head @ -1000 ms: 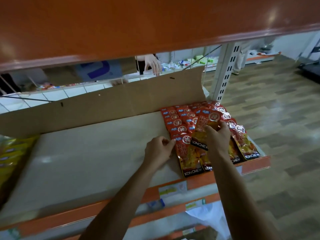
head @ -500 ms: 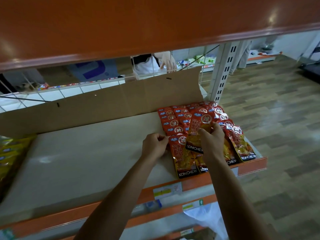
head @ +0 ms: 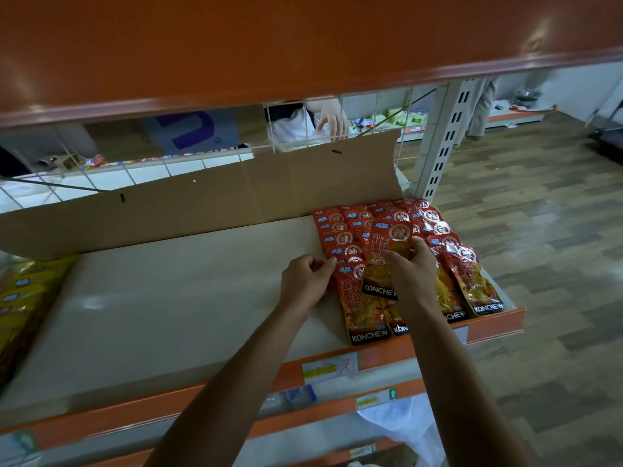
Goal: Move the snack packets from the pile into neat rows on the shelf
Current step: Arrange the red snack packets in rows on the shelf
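Several rows of red packets [head: 340, 230] are already lying overlapped at the right end of the shelf [head: 168, 315], tops toward the cardboard backing [head: 219, 200], bottoms reaching the orange front lip [head: 495, 325]. Person's right hand [head: 409, 274] is gripping one more packet [head: 382, 244], thumb and curled fingers wrapped across its middle, holding it slightly tilted just above the second row from the left. Person's left hand [head: 305, 281] is sitting curled at the top-left corner of the front-left packet [head: 360, 311]. Its fingertips are touching that corner, but whether they are actually pinching it cannot be told. Step in hand, as judged, is laying the gripped packet onto its row. Doing it well probably means squaring it to the row before lowering, matching the overlap of its neighbours, and lining its brand strip up with the adjacent ones. The left hand is likely serving best as a stop, pinning the leftmost row so it is not skating on the smooth shelf. Foil is looking slick, so letting go only once the packet is lying flat seems wise. No pile is showing. Only a white plastic bag [head: 404, 429] is hanging under the shelf, contents unreadable. Yellow packets [head: 27, 298] are sitting at the far left, well apart.
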